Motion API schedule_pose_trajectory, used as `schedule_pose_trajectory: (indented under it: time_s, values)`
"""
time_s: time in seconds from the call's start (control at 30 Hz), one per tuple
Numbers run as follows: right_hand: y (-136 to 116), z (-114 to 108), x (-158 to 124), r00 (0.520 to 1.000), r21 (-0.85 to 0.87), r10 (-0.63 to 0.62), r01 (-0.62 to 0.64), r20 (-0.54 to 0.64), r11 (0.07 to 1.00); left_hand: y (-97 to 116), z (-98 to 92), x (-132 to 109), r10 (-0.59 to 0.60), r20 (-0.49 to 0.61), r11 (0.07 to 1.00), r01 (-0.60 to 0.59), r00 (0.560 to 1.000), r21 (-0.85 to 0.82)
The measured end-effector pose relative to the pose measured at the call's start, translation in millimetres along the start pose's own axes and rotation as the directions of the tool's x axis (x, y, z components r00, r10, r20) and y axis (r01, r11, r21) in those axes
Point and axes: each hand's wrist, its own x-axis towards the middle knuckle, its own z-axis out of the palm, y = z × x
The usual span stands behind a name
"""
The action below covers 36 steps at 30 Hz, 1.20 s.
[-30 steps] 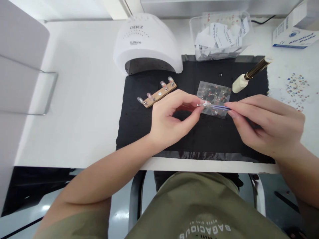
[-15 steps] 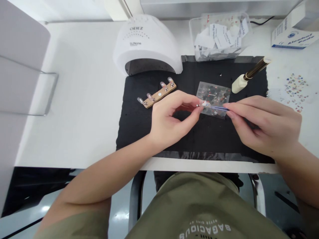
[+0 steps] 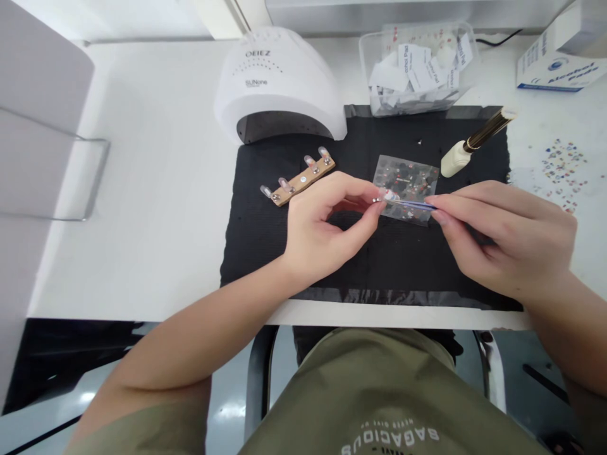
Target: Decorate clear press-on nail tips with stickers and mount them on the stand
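Observation:
Between thumb and forefinger, my left hand [image 3: 327, 221] pinches a false nail [image 3: 389, 195] by its small metal base. The nail looks clear with white and reddish decoration. My right hand [image 3: 507, 234] is closed on slim blue tweezers [image 3: 415, 205], whose pale tip meets the nail. Underneath lies a clear sticker sheet [image 3: 408, 174] with small coloured motifs. Left of the hands, a wooden nail stand [image 3: 303, 182] carries several more false nails on metal studs. A cream nail polish bottle [image 3: 456, 159] with a dark gold cap stands beyond my right hand.
The black mat [image 3: 265, 240] covers the middle of the white table [image 3: 142, 189]. At the back are a white nail lamp [image 3: 284, 82] and a clear bin [image 3: 374, 101] of alcohol pad packets. An alcohol pads box [image 3: 559, 63] and scattered sticker pieces [image 3: 564, 167] are at right.
Almost nothing differs. The false nail has turned slightly in my left fingers, and the tweezers stay at it.

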Motion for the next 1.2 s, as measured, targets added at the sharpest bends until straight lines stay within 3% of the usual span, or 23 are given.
schedule_pose_trajectory:
  time_s: [0.2,0.37,1.2]
  values:
    - [1.9,3.5,-0.5,0.996,-0.023,-0.072,0.071,-0.048,0.997,-6.6,0.9,1.0,0.118,-0.023,0.993,-0.119,0.993,-0.01]
    - [2.3,2.2,-1.5,0.998,-0.014,-0.057,0.057,-0.012,0.998,-6.0,1.0,1.0,0.111,-0.02,0.994,-0.112,0.994,-0.011]
    - [3.8,3.4,-0.2,0.997,-0.042,-0.045,0.042,-0.065,0.998,-7.5,0.3,1.5,0.089,-0.023,0.996,-0.09,0.996,-0.03]
